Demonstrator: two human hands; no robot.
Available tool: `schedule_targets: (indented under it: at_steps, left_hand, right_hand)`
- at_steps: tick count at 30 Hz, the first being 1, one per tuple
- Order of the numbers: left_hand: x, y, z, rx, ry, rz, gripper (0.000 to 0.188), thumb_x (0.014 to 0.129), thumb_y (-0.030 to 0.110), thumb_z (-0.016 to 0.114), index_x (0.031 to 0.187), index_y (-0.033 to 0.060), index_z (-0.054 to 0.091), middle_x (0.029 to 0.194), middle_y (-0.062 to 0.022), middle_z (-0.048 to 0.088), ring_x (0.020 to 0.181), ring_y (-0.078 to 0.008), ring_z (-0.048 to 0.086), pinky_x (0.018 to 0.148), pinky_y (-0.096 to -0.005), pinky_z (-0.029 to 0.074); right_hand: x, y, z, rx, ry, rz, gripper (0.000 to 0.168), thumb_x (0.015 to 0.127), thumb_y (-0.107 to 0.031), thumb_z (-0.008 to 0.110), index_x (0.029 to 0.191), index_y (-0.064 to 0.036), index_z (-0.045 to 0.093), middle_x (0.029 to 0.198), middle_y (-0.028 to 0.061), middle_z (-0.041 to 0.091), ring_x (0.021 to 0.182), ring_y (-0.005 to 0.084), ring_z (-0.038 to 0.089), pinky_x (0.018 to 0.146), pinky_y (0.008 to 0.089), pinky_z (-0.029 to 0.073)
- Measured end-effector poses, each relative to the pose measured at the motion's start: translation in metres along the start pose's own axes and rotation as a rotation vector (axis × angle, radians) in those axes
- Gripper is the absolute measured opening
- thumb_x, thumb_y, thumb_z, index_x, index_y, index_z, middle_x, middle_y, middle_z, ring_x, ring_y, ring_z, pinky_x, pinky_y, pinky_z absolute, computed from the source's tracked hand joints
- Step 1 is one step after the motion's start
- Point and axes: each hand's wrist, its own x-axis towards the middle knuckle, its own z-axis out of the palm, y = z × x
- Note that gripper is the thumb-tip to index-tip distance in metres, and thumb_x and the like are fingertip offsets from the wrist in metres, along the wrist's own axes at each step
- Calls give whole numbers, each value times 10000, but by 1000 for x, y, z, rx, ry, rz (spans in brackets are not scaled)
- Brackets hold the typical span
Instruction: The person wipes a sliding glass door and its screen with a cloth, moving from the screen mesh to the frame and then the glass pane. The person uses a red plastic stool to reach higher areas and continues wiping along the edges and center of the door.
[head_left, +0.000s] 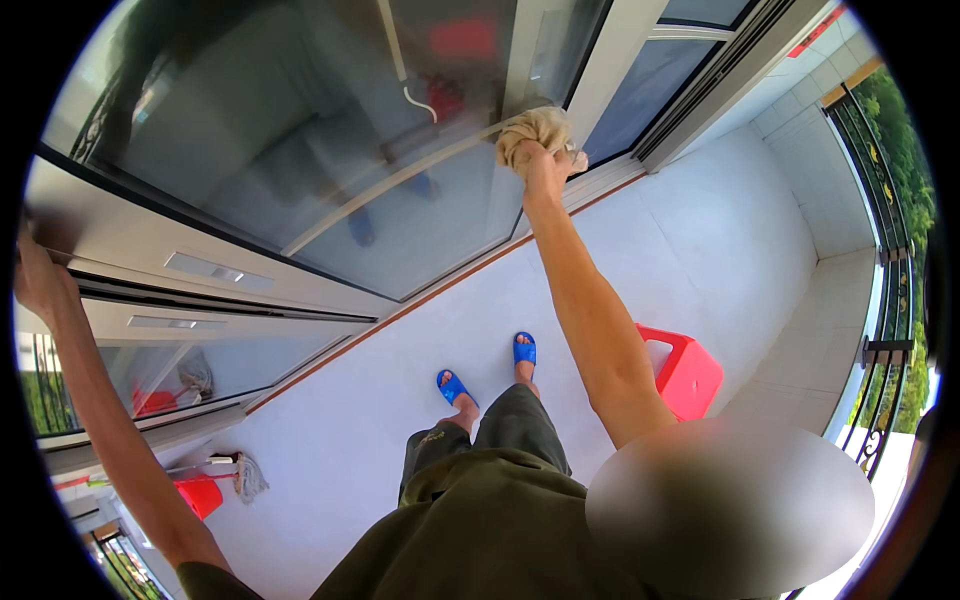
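Note:
A crumpled beige cloth (541, 139) is bunched in my right hand (546, 169). It lies against the lower right part of a sliding door's glass pane (315, 127), by the pale door frame (611, 56). My left hand (43, 281) is raised at the far left rim of the picture, at another stretch of door frame (315, 292). Its fingers are partly cut off and in dark blur, so their grip does not show. Two recessed door handles (217, 270) sit in the frames right of that hand. Reflections cover much of the glass.
A red plastic stool (694, 375) stands on the pale tiled floor (360, 420) beneath my right arm. At lower left are a red bucket (201, 495) and a string mop (249, 478). Black metal railing (889, 300) runs above a low tiled wall (795, 345) on the right.

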Motion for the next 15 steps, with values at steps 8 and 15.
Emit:
schedule_targets:
  at_steps: [8, 15]
  left_hand:
    - [-212, 14, -13, -23, -170, 98, 730, 930, 292, 813, 1486, -25, 462, 1410, -162, 594, 1270, -232, 582, 1085, -386, 459]
    - [-546, 27, -47, -463, -1070, -1411, 607, 903, 122, 815, 1415, -21, 523, 1349, -118, 619, 1213, -230, 624, 1019, -349, 519]
  right_hand:
    - [-196, 43, -9, -83, -576, 406, 289, 875, -107, 702, 1109, 64, 699, 1022, 92, 713, 955, 174, 648, 882, 322, 519]
    - [-252, 47, -122, -236, -604, 755, 407, 918, -295, 750, 1090, 70, 693, 947, 90, 692, 902, 202, 644, 842, 337, 515]
